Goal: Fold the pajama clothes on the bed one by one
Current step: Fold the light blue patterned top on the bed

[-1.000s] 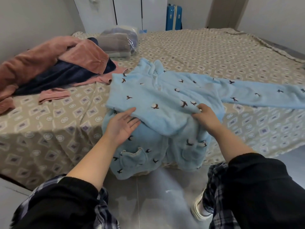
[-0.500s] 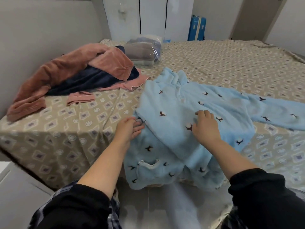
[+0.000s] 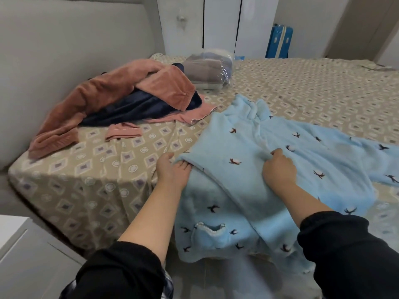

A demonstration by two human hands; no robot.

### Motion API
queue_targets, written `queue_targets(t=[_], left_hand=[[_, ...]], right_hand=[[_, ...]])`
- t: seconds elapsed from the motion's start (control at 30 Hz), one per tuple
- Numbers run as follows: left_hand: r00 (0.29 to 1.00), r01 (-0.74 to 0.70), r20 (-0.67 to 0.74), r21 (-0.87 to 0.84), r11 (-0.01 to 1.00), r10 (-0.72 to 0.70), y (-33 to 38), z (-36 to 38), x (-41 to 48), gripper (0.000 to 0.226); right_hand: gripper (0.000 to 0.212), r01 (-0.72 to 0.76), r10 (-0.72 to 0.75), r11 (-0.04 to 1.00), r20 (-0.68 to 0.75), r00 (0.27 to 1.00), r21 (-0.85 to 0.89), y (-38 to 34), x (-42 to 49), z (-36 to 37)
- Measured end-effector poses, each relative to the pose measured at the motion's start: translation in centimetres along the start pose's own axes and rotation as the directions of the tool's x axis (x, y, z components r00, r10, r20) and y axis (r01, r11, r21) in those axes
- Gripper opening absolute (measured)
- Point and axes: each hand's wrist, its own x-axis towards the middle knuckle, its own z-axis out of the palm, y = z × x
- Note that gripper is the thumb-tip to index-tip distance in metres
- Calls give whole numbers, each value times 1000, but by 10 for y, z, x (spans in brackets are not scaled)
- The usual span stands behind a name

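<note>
A light blue fleece pajama top (image 3: pixel 233 145) with small dark bird prints lies across the bed's near edge, its hem and a pocket hanging over the side and one sleeve stretched off to the right. My left hand (image 3: pixel 171 170) grips the top's left edge, fingertips tucked under the fold. My right hand (image 3: pixel 278 167) pinches the fabric near the middle of the top. To the left, a heap of pink and navy pajama clothes (image 3: pixel 121 98) lies unfolded.
The bed (image 3: pixel 313 87) has a beige patterned sheet. A plastic-wrapped stack of folded fabric (image 3: pixel 210 70) sits at the back. A padded headboard is at the left, white wardrobes and a blue suitcase (image 3: pixel 279 43) behind. A white cabinet (image 3: pixel 19 251) stands at lower left.
Both hands slid up the blue top: the left went from lying flat on it to gripping its left edge, the right from resting flat to pinching the middle. My view shifted left.
</note>
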Motion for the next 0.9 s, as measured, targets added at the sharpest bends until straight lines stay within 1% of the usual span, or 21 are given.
queue_targets(t=[0.03,0.07,0.13,0.2,0.27,0.3,0.37,0.4,0.43,0.47,0.53,0.6,0.63,0.67,0.7,0.73,0.77,0.8,0.83,0.87,0.9], left_hand=[[1000,-24,-6,106,994,25,-4,0,5,23],[998,-54,-17,212,976,59,-8,-1,10,27],[993,-104,-20,347,932,118,-14,-2,19,43],[991,-113,-4,482,869,132,-18,0,20,53],[993,-106,20,584,805,116,-22,5,19,59],[993,-107,21,602,791,119,-23,6,19,63],[977,-162,-3,650,743,215,-25,4,21,73],[958,-202,1,716,669,288,-23,2,22,79],[941,-234,43,799,554,336,-20,-1,22,82],[922,-256,107,889,379,372,-18,-4,21,81],[874,-258,263,964,-68,409,-18,-8,16,67],[774,-244,471,838,-488,423,-19,-3,11,62],[712,-245,583,729,-639,392,-23,0,11,62],[666,-258,666,627,-735,335,-30,1,15,61],[661,-281,704,553,-784,259,-35,3,16,58],[704,-301,686,522,-798,183,-40,2,20,57],[758,-308,639,523,-795,127,-44,0,22,57],[807,-295,583,532,-793,90,-47,-4,27,57],[834,-279,546,537,-796,76,-48,-9,30,58],[845,-266,530,538,-800,76,-49,-13,33,58],[847,-257,526,537,-804,80,-49,-17,34,59]], right_hand=[[28,-4,5,1000,15,1000,-18,0,0,1],[24,-5,6,999,45,999,-36,1,1,1],[16,-3,9,999,136,991,-51,1,4,-3],[14,31,-19,998,198,980,-59,2,7,-8],[16,144,-124,983,170,978,-112,3,7,-9],[19,184,-169,975,118,978,-128,5,6,-7],[22,184,-188,977,-29,982,-108,12,3,-5],[21,148,-156,984,-80,984,-98,17,5,-6],[20,93,-102,991,-94,990,-97,22,6,-8],[19,33,-41,994,-65,997,-107,25,7,-11],[15,-18,19,991,10,1000,-135,26,9,-15],[16,62,-61,980,10,998,-189,22,9,-16],[23,150,-162,961,-32,986,-230,19,8,-15],[31,261,-289,933,-83,954,-247,14,4,-13],[37,383,-413,896,-105,905,-224,9,-1,-12],[43,504,-528,842,-104,843,-193,2,-6,-11],[53,603,-616,780,-32,787,-167,-4,-12,-10],[66,676,-669,719,106,736,-161,-10,-18,-8],[80,726,-680,670,266,684,-154,-13,-23,-5],[92,743,-642,651,411,647,-153,-13,-26,-3],[99,739,-594,654,494,635,-163,-9,-25,-1]])
